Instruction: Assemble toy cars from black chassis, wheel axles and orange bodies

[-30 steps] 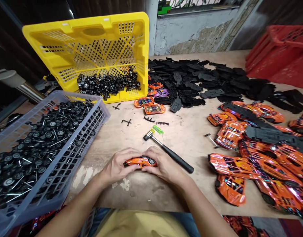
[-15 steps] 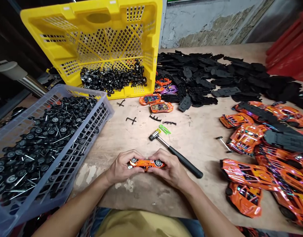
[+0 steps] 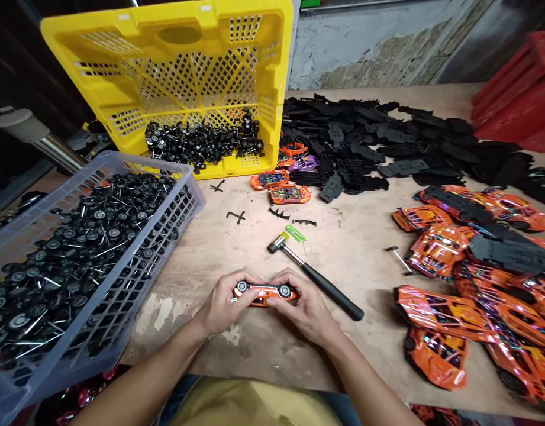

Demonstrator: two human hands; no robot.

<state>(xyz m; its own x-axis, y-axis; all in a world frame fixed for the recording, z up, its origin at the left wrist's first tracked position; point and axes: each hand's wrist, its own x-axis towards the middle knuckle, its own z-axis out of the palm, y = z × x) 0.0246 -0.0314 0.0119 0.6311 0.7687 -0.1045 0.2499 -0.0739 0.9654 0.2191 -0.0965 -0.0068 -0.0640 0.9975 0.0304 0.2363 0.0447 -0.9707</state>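
Note:
Both of my hands grip an orange toy car (image 3: 268, 292) on its side edge, with two of its wheels facing up toward me. At the car's left end, my left hand (image 3: 228, 299) is closed, its thumb lying across the body. My right hand (image 3: 302, 305) is closed around the other end, thumb on the lower edge. The far side of the car is hidden by my fingers. Just beyond my right hand lies a hammer (image 3: 328, 287) with a black handle and a yellow-tipped head. A small green plastic piece (image 3: 296, 232) rests by the hammer's head.
A clear plastic basket (image 3: 121, 284) of wheel axles stands left. Behind it a yellow crate (image 3: 276, 77) holds more. Black chassis plates (image 3: 361, 136) are heaped at the back. Orange toy cars (image 3: 445, 310) pile up on the right, near a loose axle (image 3: 400, 260). A red crate (image 3: 516, 89) stands far right.
My left thumb has moved up and right across the car's side. The car has tipped slightly, showing more of its dark underside edge. Both hands keep their hold.

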